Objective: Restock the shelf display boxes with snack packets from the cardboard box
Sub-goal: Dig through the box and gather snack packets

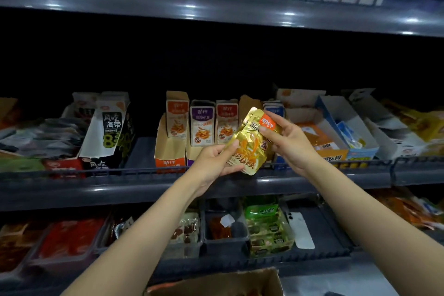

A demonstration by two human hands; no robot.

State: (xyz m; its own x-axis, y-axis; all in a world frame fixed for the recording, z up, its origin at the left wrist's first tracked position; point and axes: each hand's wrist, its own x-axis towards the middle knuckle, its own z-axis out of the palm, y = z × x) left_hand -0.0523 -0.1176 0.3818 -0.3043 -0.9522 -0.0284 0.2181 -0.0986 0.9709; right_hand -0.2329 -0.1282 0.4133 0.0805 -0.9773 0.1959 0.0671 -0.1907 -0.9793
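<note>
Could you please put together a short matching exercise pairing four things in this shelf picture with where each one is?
Things:
1. gold snack packets
2. cardboard box
3. white phone
4. purple display box

Places:
A. lying on the lower shelf, right of green packets
B. standing on the middle shelf between two orange display boxes
C. held by the left hand and right hand
D. at the bottom edge of the view

Pairs: 1-C, 2-D, 3-A, 4-B.

Two hands: left hand (213,163), right hand (290,144); gold packets (249,149), several stacked, number unclear; orange display boxes (177,119), two; purple display box (202,125), one; cardboard box (216,282), one; white phone (300,230), one.
</note>
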